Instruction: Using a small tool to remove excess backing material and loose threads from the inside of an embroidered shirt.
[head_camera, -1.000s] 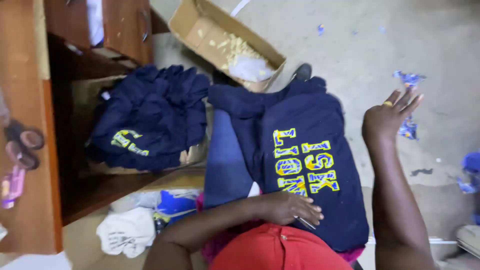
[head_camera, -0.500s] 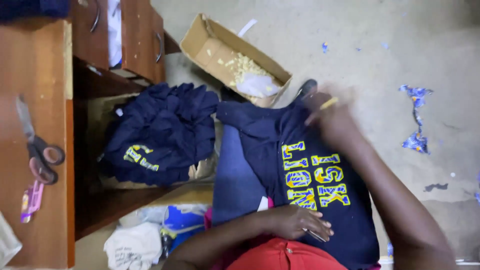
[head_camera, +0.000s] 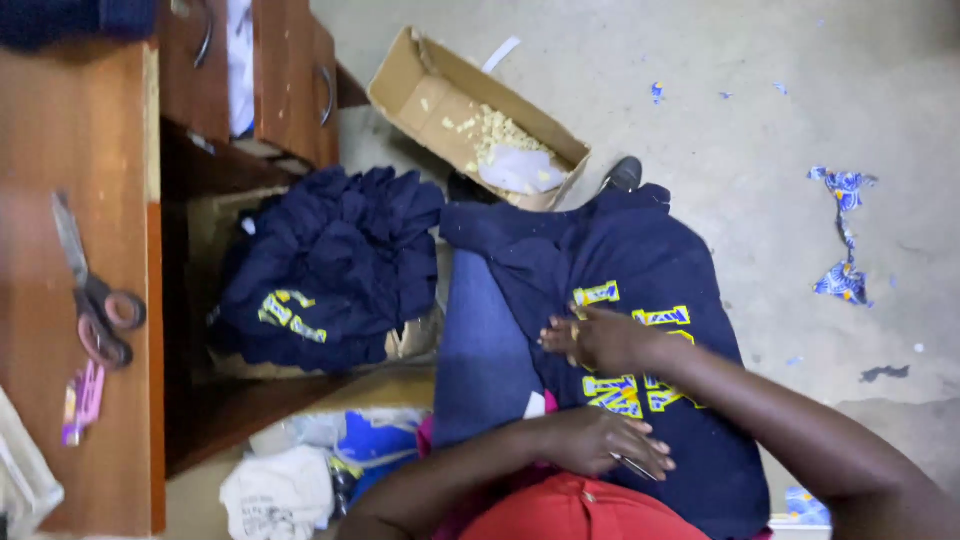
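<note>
A navy garment (head_camera: 640, 260) with yellow printed letters lies spread over my lap and blue-jeaned leg (head_camera: 485, 350). My right hand (head_camera: 600, 340) rests on the print in the middle of it, fingers bent onto the cloth. Closer to my red top, my left hand (head_camera: 600, 442) presses the garment's near part down, fingers together, with a thin pale sliver showing under the fingertips. A pile of similar navy garments (head_camera: 330, 270) sits in an open box to the left of my leg.
A wooden desk (head_camera: 90, 140) at the left carries scissors (head_camera: 95, 300) and a small pink item (head_camera: 82, 400). A cardboard box (head_camera: 450, 105) with pale scraps lies on the concrete floor ahead. Blue cloth scraps (head_camera: 842, 235) lie at the right. White and blue bags (head_camera: 300, 470) are by my left side.
My right hand dropped from raised and open at the right, went to the garment's far edge, then drew back onto the print. My left hand stayed on the garment.
</note>
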